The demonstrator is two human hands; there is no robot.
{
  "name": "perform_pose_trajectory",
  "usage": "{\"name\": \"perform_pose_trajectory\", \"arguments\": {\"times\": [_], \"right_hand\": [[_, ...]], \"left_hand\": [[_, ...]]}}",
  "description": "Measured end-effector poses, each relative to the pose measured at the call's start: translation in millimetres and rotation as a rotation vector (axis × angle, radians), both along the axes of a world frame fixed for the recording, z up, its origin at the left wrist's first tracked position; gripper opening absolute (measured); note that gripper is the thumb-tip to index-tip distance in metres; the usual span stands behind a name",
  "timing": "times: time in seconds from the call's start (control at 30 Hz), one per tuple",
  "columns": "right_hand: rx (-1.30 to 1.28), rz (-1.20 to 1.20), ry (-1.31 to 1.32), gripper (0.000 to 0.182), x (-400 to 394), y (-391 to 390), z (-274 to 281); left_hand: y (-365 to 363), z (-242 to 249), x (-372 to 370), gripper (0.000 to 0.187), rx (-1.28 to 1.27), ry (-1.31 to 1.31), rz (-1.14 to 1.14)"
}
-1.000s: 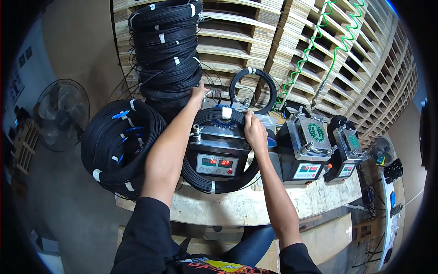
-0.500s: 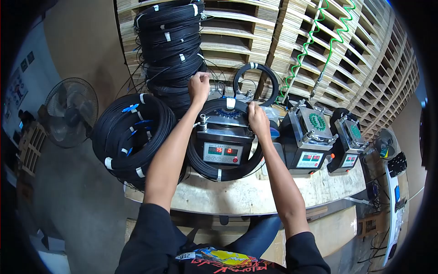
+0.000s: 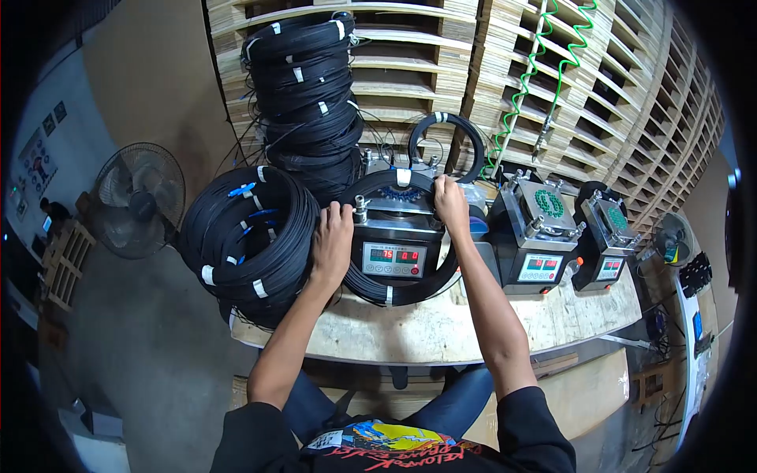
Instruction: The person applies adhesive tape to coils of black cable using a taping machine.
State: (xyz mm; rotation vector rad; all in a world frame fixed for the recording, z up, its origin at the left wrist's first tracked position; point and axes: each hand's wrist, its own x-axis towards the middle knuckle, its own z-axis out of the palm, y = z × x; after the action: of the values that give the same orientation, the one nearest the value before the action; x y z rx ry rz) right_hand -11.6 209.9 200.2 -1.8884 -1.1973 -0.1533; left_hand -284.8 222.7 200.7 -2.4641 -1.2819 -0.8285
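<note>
A coil of black cable (image 3: 390, 293) is looped around a polishing machine (image 3: 385, 229) with a lit red digit display. White ties bind the coil at its top and bottom. My left hand (image 3: 334, 240) is closed over the coil's left side, its fingers curled beside the machine's corner post. At the upper right of the same coil, my right hand (image 3: 452, 206) is closed on the cable, with the thumb side hidden. A ring of small blue connectors (image 3: 400, 194) shows on the machine's top plate.
Left of my left hand stands a thick pile of black cable coils (image 3: 236, 260), with a taller coil stack (image 3: 307, 102) behind. Two similar machines with green-topped plates (image 3: 550, 203) stand to the right on the wooden table (image 3: 378, 335). Pallets (image 3: 394, 79) line the back.
My left hand has come down from beside the tall stack to the coil's left side. My right hand stays on the coil. The view has shifted slightly.
</note>
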Motion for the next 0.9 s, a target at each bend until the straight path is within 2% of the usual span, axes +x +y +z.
{"name": "perform_pose_trajectory", "arguments": {"times": [0.07, 0.17, 0.33, 0.53, 0.6, 0.67, 0.73, 0.77, 0.8, 0.9], "right_hand": [[0.009, 0.0, 0.011, 0.049, 0, 1, 4], [0.005, 0.007, 0.028, 0.049, -2, -1, 5], [-0.008, 0.005, 0.001, 0.048, 4, 3, -1], [-0.029, -0.004, 0.024, 0.048, 2, 1, 2], [-0.016, 0.005, 0.024, 0.047, 1, 1, 1], [0.009, 0.009, 0.012, 0.045, 1, 1, 0], [0.038, -0.001, -0.009, 0.043, 2, 1, -1], [0.065, 0.021, 0.006, 0.042, 2, 1, -2], [0.07, 0.032, 0.005, 0.043, 3, 1, -2], [0.06, 0.026, 0.045, 0.042, 3, 1, -1]], "left_hand": [[4, 7, -2, 0.024, -0.086, 0.01, -0.05], [3, 6, 0, 0.017, -0.021, 0.036, -0.028], [9, 3, -3, 0.012, -0.095, 0.062, -0.069], [3, 1, 7, 0.015, -0.067, -0.15, -0.153], [-10, 9, 17, 0.016, -0.332, -0.209, -0.081], [-3, -3, 26, 0.017, -0.283, -0.285, -0.131], [3, -9, 26, 0.014, -0.417, -0.496, -0.308], [7, -11, 24, 0.011, -0.518, -0.52, -0.366], [10, -10, 20, 0.011, -0.517, -0.529, -0.427], [23, -4, 7, 0.02, -0.705, -0.455, -0.496]]}}
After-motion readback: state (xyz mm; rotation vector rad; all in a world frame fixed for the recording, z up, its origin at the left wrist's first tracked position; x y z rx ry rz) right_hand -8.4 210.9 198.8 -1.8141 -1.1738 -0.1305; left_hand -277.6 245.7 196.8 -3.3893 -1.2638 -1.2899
